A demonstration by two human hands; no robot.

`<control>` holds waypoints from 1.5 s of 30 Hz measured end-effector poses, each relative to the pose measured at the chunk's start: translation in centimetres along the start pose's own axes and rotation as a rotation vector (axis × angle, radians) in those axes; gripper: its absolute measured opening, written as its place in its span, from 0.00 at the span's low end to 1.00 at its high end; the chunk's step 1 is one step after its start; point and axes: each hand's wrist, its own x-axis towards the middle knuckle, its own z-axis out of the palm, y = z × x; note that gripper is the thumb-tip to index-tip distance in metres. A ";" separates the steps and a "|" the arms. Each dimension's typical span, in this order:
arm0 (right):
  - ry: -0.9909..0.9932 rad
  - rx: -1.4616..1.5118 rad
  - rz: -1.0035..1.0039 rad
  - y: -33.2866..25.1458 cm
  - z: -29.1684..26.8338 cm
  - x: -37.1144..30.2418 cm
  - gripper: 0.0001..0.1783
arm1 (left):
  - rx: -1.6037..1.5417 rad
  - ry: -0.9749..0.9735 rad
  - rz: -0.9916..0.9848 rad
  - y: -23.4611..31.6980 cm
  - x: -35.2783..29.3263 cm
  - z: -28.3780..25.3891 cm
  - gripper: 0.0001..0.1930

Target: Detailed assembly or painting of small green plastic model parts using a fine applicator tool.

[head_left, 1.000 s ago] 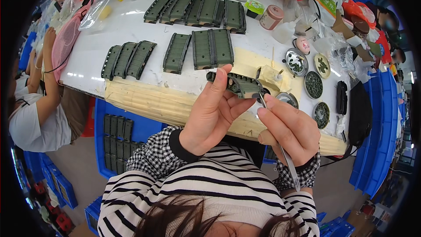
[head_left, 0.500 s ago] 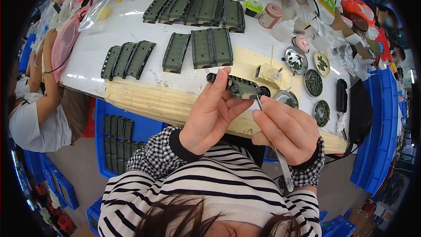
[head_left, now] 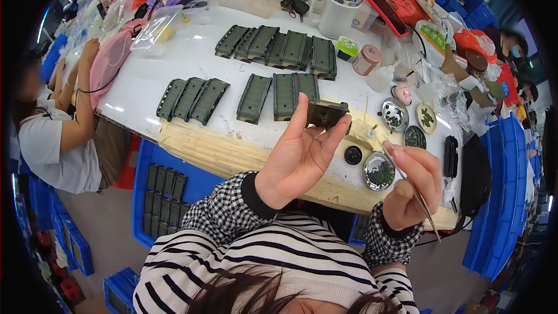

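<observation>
Raised over the table edge, my left hand [head_left: 293, 163] grips a dark green curved plastic part [head_left: 327, 114] between thumb and fingers, tilted so a dark face shows. My right hand [head_left: 411, 183] is closed on metal tweezers [head_left: 419, 199]. Their tip is beside a small block wrapped in yellowish tape [head_left: 361, 130], apart from the held part; whether the tip pinches anything is too small to tell. Just below the block lie a round black cap [head_left: 353, 155] and a metal dish of tiny dark green pieces [head_left: 379, 172].
Rows of similar green parts [head_left: 253, 99] lie across the white table. More small dishes [head_left: 414, 137] stand at right, near a black case [head_left: 450, 157]. A mug [head_left: 337, 11] and jar [head_left: 367, 60] stand behind. Blue crates flank the table; another person [head_left: 61, 139] sits at left.
My right hand and tweezers have moved right, away from the held part to the taped block. My left hand has turned the part. The whole view has shifted somewhat.
</observation>
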 end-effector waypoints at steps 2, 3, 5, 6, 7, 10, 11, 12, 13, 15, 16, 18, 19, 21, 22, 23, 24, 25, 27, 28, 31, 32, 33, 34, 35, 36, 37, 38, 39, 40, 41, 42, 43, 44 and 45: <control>-0.034 0.014 0.013 0.3 0.5 -0.3 0.16 | 0.021 -0.013 0.017 0.1 0.2 0.2 0.25; -0.036 0.025 0.018 0.1 0.7 -0.3 0.16 | 0.030 -0.017 0.025 0.1 0.3 0.2 0.25; -0.038 0.047 0.033 -0.1 0.9 -0.3 0.16 | 0.041 -0.034 0.030 0.1 0.4 0.1 0.25; -0.041 0.054 0.029 0.1 1.0 -0.3 0.17 | 0.048 -0.041 0.032 0.2 0.4 0.2 0.25; -0.043 0.053 0.032 0.1 1.1 -0.4 0.18 | 0.060 -0.041 0.041 0.1 0.4 0.2 0.24; -0.049 0.048 0.041 0.3 1.2 -0.5 0.18 | 0.083 -0.035 0.061 0.0 0.3 0.3 0.24; -0.053 0.047 0.043 0.2 1.2 -0.5 0.17 | 0.081 -0.029 0.062 0.0 0.4 0.3 0.24; -0.057 0.046 0.045 0.2 1.2 -0.5 0.17 | 0.080 -0.024 0.063 0.0 0.4 0.2 0.24; -0.058 0.050 0.046 0.2 1.3 -0.5 0.17 | 0.079 -0.022 0.063 0.0 0.3 0.3 0.24; -0.061 0.055 0.052 0.1 1.3 -0.5 0.16 | 0.078 -0.017 0.057 -0.1 0.3 0.4 0.24; -0.058 0.058 0.055 0.0 1.4 -0.5 0.16 | 0.069 -0.022 0.052 -0.1 0.3 0.4 0.23; -0.053 0.066 0.062 0.0 1.5 -0.5 0.15 | 0.051 -0.030 0.042 0.0 0.2 0.4 0.23; -0.061 0.070 0.047 0.0 1.5 -0.5 0.15 | 0.051 -0.033 0.044 0.0 0.2 0.4 0.23; -0.074 0.074 0.019 0.1 1.5 -0.4 0.15 | 0.052 -0.038 0.042 0.0 0.2 0.2 0.24; -0.056 0.115 0.100 0.2 1.5 -0.7 0.17 | 0.093 -0.058 0.056 -0.1 0.0 0.3 0.23; -0.033 0.149 0.185 0.1 1.5 -1.4 0.18 | 0.136 -0.078 0.060 -0.4 -0.2 0.6 0.23; 0.003 0.188 0.228 0.3 1.7 -1.9 0.19 | 0.179 -0.097 0.061 -0.7 -0.4 0.8 0.23; 0.041 0.231 0.266 0.5 2.1 -2.2 0.21 | 0.252 -0.120 0.101 -1.0 -0.8 0.7 0.23; 0.148 0.308 0.267 0.9 3.6 -2.3 0.25 | 0.395 -0.167 0.156 -2.3 -1.5 0.0 0.27; 0.086 0.314 0.330 0.2 3.7 -2.1 0.32 | 0.435 -0.198 0.122 -2.7 -1.9 -0.2 0.31; 0.056 0.375 0.312 0.6 3.3 -3.1 0.35 | 0.479 -0.224 0.017 -2.8 -2.6 -2.0 0.32; 0.000 0.423 0.339 0.6 2.6 -3.3 0.34 | 0.362 -0.289 -0.069 -2.4 -2.7 -2.7 0.33; -0.053 0.481 0.363 0.6 1.7 -3.3 0.34 | 0.333 -0.261 -0.182 -1.8 -2.9 -3.0 0.32; -0.108 0.541 0.385 0.6 0.8 -3.3 0.34 | 0.304 -0.232 -0.292 -1.0 -3.2 -3.3 0.32; -0.203 0.602 0.412 0.8 -0.1 -3.4 0.34 | 0.429 -0.177 -0.386 0.0 -3.0 -4.1 0.30; -0.303 0.672 0.437 1.1 -0.9 -3.6 0.34 | 0.547 -0.127 -0.481 1.0 -2.8 -5.1 0.29; -0.405 0.743 0.460 1.2 -1.4 -3.7 0.34 | 0.720 -0.328 -0.454 0.9 -3.0 -5.9 0.24; -0.441 0.821 0.516 0.7 -1.4 -3.7 0.35 | 0.850 -0.323 -0.499 0.4 -3.1 -4.8 0.23; -0.476 0.832 0.501 0.8 -1.6 -3.7 0.33 | 0.983 -0.318 -0.536 0.0 -3.2 -3.2 0.23; -0.512 0.843 0.485 1.2 -2.0 -3.6 0.30 | 0.973 -0.314 -0.619 -0.1 -3.3 -2.7 0.23; -0.549 0.848 0.466 1.5 -2.4 -3.5 0.28 | 0.961 -0.318 -0.702 0.0 -3.2 -2.3 0.24; -0.421 0.867 0.471 2.3 -2.9 -3.9 0.25 | 0.953 -0.315 -0.779 0.2 -3.1 -2.1 0.25; -0.263 0.773 0.685 1.9 -4.2 -3.9 0.33 | 0.956 -0.318 -0.707 0.2 -3.2 -2.4 0.27; -0.180 0.384 0.544 3.4 -4.7 -3.8 0.39 | 0.959 -0.318 -0.637 0.0 -3.3 -2.7 0.29; -0.214 0.040 0.488 4.3 -6.0 -2.8 0.27 | 0.961 -0.319 -0.565 -0.3 -3.3 -2.7 0.31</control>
